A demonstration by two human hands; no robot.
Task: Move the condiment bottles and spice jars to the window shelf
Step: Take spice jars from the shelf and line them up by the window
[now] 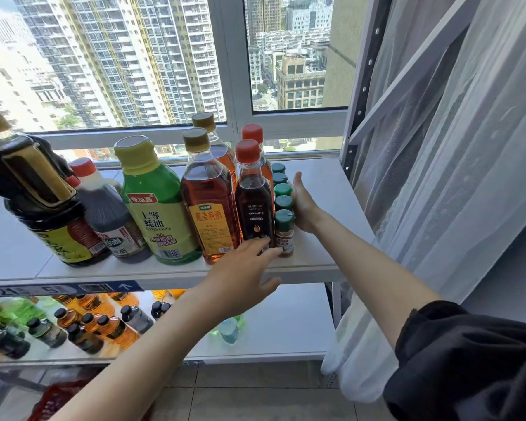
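On the window shelf (pixel 316 183), both hands flat-fingered against the spice jars (pixel 284 233) (left (pixel 240 275) front, right (pixel 301 205) side).

Head view, close, down onto shelf (pixel 316 183)

green-capped spice jars (pixel 284 205), red-capped dark bottle (pixel 253 196)

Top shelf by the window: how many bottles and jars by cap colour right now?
Green-capped spice jars: 5
Red-capped bottles: 3
Gold-capped bottles: 3
Yellow-capped green bottle: 1
Total: 12
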